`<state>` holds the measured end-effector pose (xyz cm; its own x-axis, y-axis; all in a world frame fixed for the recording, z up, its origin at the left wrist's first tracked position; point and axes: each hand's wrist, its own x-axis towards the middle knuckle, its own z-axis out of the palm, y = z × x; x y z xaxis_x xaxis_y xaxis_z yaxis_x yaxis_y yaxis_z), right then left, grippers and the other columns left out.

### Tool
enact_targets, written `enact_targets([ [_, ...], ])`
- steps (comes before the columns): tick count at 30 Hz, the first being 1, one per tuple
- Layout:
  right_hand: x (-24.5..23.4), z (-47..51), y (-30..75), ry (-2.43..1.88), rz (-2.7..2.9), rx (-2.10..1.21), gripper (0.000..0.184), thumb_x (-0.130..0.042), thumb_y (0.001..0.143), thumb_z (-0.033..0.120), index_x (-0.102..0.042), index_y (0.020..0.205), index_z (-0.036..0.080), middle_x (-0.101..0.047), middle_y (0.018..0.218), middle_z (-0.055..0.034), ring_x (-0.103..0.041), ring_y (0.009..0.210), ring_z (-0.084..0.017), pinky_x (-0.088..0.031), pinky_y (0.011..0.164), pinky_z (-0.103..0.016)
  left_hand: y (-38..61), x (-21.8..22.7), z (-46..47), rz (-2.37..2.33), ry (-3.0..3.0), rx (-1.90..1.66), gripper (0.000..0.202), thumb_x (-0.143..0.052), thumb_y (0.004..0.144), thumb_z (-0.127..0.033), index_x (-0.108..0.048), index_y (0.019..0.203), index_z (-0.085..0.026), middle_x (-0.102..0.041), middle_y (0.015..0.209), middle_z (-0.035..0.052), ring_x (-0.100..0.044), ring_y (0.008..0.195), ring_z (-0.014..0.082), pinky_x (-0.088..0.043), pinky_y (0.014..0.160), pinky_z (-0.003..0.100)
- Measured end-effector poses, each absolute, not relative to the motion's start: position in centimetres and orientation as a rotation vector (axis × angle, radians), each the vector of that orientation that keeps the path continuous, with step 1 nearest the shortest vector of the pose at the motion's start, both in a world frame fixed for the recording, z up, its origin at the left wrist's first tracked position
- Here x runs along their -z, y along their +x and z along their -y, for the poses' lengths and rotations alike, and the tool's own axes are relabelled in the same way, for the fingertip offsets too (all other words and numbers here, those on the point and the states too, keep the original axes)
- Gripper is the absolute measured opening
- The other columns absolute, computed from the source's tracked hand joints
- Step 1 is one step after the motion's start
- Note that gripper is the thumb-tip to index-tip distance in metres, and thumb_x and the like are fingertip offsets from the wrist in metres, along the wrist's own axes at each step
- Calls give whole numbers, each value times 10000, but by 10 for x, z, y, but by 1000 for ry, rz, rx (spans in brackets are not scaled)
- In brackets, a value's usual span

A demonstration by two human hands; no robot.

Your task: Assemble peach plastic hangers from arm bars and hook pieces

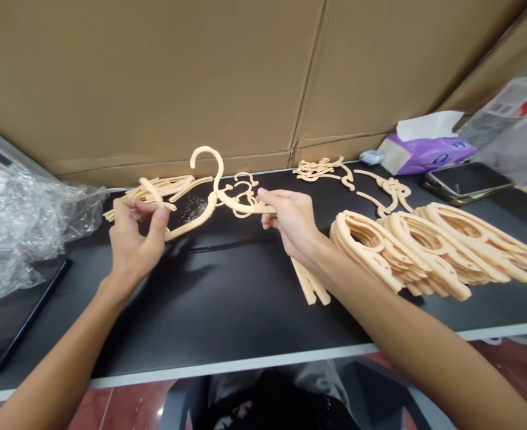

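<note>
A beige plastic clothes hanger [218, 190] is held above the black table, its hook pointing up. My right hand [291, 224] is closed around the end of its right arm, thumb on top. My left hand [136, 234] pinches a short beige bar [153, 192] between thumb and fingers. The hanger's left arm runs down to that thumb; whether the fingers also grip it I cannot tell. Behind the left hand lies a pile of loose beige bars [169, 185]. Small curved hook pieces [245, 194] lie behind the hanger. Two straight bars [310, 282] lie below my right hand.
Stacks of beige hangers [428, 254] fill the right side, with loose hooks [321, 170] behind. A purple tissue pack [428, 152] and a phone [468, 179] lie back right. Bubble wrap [25, 227] and a dark tablet-like panel [17, 322] are left. Cardboard [178, 83] stands behind.
</note>
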<state>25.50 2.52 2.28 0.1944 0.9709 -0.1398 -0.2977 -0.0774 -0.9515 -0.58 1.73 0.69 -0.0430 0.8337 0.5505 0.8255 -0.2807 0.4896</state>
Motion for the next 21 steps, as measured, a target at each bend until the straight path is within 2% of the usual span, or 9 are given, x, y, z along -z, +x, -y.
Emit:
enact_targets([
  [2, -20, -25, 254, -1159, 799, -1254, 179, -705, 838, 208, -692, 675, 133, -567, 532, 26, -484, 420, -72, -393, 411, -212, 1, -9, -10, -1719, 2361, -1171, 284, -501, 951, -411, -567, 1108, -183, -705, 1128, 99, -691, 1011, 212, -536, 883, 344],
  [5, -18, -26, 254, -1156, 812, -1245, 169, -714, 830, 219, -697, 684, 134, -577, 542, 24, -491, 426, -74, -398, 413, -214, 8, -11, -4, -1432, 2578, -973, 268, -486, 963, -359, -640, 1124, -210, -729, 1126, 70, -687, 1038, 214, -525, 957, 362],
  [9, -20, -26, 257, -1154, 793, -1225, 198, -688, 849, 200, -689, 661, 135, -553, 515, 28, -480, 427, -69, -391, 416, -205, 8, -9, -8, -1495, 2580, -1146, 257, -568, 930, -345, -670, 1129, -219, -701, 1217, 90, -621, 1196, 259, -463, 1078, 419],
  [11, -22, -26, 259, -1128, 788, -1223, 209, -684, 852, 196, -683, 651, 136, -545, 516, 32, -473, 425, -65, -388, 417, -203, 7, -8, -12, -1680, 2487, -1246, 324, -652, 878, -383, -654, 1147, -203, -693, 1196, 98, -622, 1140, 263, -479, 1034, 420],
  [14, -26, -25, 260, -1112, 774, -1227, 200, -700, 845, 205, -679, 658, 137, -546, 529, 31, -468, 426, -63, -386, 422, -205, 6, -8, -16, -1826, 2186, -1311, 402, -705, 830, -415, -628, 1149, -181, -710, 1065, 80, -649, 935, 214, -515, 896, 372],
  [18, -28, -25, 261, -1129, 767, -1248, 195, -714, 842, 235, -671, 676, 144, -538, 543, 35, -466, 433, -62, -391, 433, -206, 7, -9, -19, -1648, 1728, -1257, 266, -638, 877, -401, -640, 1014, -174, -696, 760, 10, -647, 685, 150, -523, 721, 310],
  [21, -26, -25, 261, -1141, 775, -1299, 195, -648, 875, 235, -674, 705, 145, -550, 567, 30, -477, 423, -65, -395, 427, -214, 8, -11, -21, -1491, 1544, -1347, 165, -675, 812, -301, -653, 895, -160, -678, 758, 5, -621, 631, 129, -519, 651, 290],
])
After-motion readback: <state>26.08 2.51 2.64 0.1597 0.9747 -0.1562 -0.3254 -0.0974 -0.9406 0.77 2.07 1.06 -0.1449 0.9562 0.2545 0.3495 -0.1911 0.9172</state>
